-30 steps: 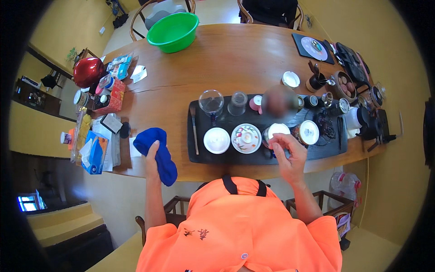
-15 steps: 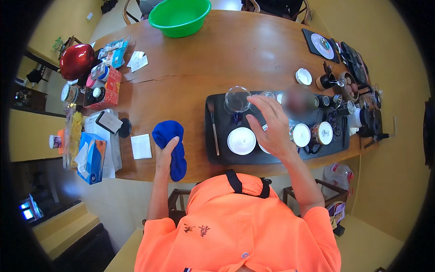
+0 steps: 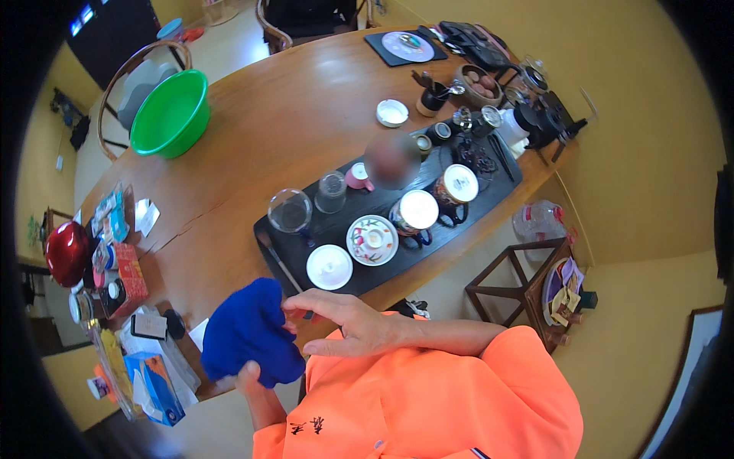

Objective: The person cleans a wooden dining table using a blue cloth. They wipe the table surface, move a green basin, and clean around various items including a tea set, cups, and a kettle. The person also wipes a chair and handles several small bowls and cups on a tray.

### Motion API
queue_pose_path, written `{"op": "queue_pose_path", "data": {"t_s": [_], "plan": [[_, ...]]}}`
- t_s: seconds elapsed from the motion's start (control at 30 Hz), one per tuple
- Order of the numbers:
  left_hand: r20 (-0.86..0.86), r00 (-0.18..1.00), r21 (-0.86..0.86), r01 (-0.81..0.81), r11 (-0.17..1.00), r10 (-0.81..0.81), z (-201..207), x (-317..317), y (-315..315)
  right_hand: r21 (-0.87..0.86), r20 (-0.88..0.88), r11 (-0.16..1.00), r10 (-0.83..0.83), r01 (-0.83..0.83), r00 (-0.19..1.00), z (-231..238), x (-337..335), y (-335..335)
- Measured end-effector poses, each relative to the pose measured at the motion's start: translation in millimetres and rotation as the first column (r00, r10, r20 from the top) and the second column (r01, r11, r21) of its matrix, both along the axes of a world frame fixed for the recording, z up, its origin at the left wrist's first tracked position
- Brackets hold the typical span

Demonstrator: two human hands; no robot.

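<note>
A bunched blue cloth (image 3: 248,329) is in my left hand (image 3: 256,386), whose thumb presses its lower edge while the cloth hides most of the fingers. Against the cloth's right side is my right hand (image 3: 352,325), its fingers stretched out and the thumb apart. Just beyond the hands lies a dark tea tray (image 3: 397,279). On its near left are a wooden-handled brush (image 3: 281,262), a white lid (image 3: 329,267), a flower-patterned lidded bowl (image 3: 372,240) and a clear glass vessel (image 3: 290,211).
Farther along the tray stand a glass cup (image 3: 331,193), a pink cup (image 3: 358,177), two lidded mugs (image 3: 415,213) and a blurred round thing (image 3: 392,161). A green basin (image 3: 172,115) sits at the table's far left. Boxes and a tissue pack (image 3: 153,386) crowd the left edge.
My right hand has come from above the tray to the blue cloth. The cloth has been spread wider in my left hand. The view has turned toward the right.
</note>
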State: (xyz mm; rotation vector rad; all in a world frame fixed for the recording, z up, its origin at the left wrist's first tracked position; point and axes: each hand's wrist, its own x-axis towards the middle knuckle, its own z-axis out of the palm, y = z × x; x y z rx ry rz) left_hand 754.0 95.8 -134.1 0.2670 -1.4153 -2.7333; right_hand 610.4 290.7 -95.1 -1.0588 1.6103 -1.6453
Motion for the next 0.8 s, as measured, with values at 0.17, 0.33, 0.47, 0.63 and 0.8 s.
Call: {"op": "queue_pose_path", "data": {"t_s": [0.17,0.33,0.47,0.63,0.8], "plan": [[-0.047,0.989,-0.170,0.128,0.977,-0.138,40,-10,46,-0.111,0.311,0.994,0.048,-0.013,0.949,7,-4,40],[-0.058,0.988,-0.478,0.100,0.873,-0.144,67,-53,135,-0.217,0.241,0.974,0.112,-0.059,0.964,-1,-4,105],[-0.121,0.956,-0.637,0.130,0.760,-0.266,62,-103,218,-0.105,0.389,0.987,-0.074,0.124,0.918,-18,-10,190],[-0.141,0.710,-0.825,0.301,0.479,-0.690,83,-182,286,-0.105,0.721,0.864,-0.275,0.493,0.636,-20,-22,311],[-0.042,0.973,-0.782,0.109,0.614,-0.226,70,-314,305,-0.045,0.804,0.651,-0.427,0.758,0.414,-17,-27,396]]}}
